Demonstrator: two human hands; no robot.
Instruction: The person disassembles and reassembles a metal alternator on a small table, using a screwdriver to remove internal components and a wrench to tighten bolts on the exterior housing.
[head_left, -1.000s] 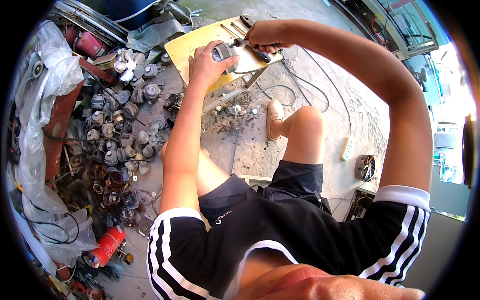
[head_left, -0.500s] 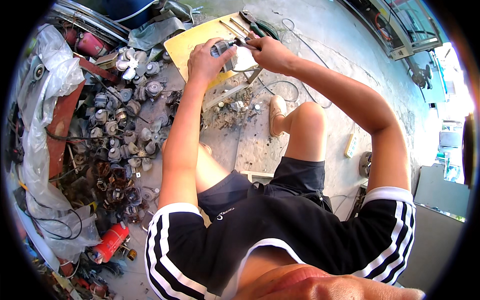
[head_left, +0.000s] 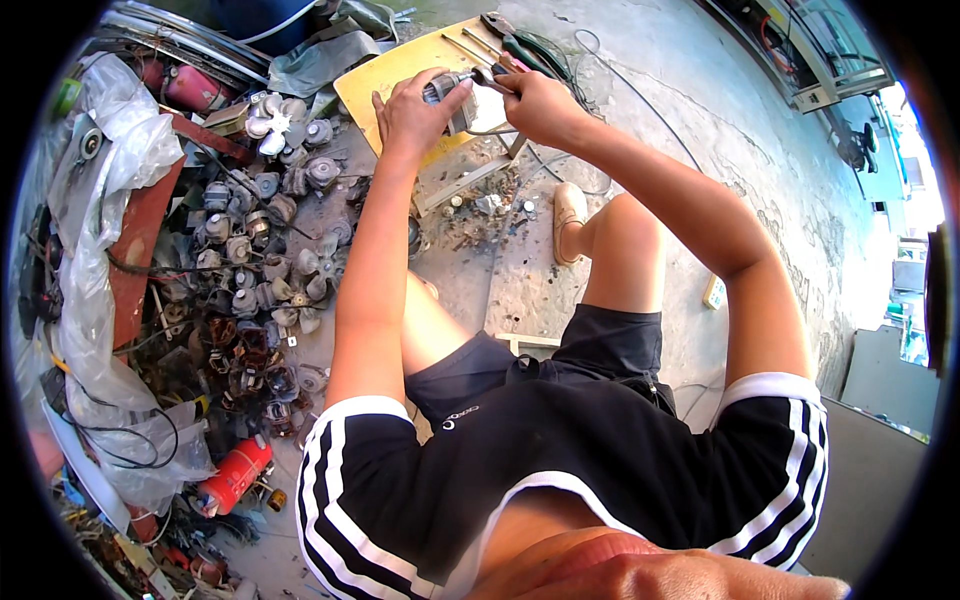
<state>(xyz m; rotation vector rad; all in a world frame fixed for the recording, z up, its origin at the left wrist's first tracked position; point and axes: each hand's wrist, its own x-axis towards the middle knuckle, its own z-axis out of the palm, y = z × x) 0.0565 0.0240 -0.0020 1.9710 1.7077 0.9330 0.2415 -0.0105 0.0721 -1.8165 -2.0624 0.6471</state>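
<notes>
My left hand (head_left: 415,118) is wrapped round a small grey electric motor (head_left: 438,92), holding it over a yellow board (head_left: 365,85). In my right hand (head_left: 545,108) is a metal tool (head_left: 487,78), closed in the fingers. Its tip meets the motor's shaft end; the grip hides most of it, so its kind is unclear. Just beyond my right hand, pliers with dark green handles (head_left: 535,55) lie on the board's far corner. Beside them, two thin metal rods (head_left: 465,48) point toward the hands.
Many used motors (head_left: 240,250) are heaped on the floor at left, some with fan blades (head_left: 275,122). A red cylinder (head_left: 237,475) lies lower left, near clear plastic sheeting (head_left: 90,290). A grey cable (head_left: 640,85) curls across the floor. A metal frame (head_left: 820,60) stands far right.
The whole view has shifted slightly, with the scene sitting a little further right. Both hands keep their holds, and the tool stays at the motor's shaft end.
</notes>
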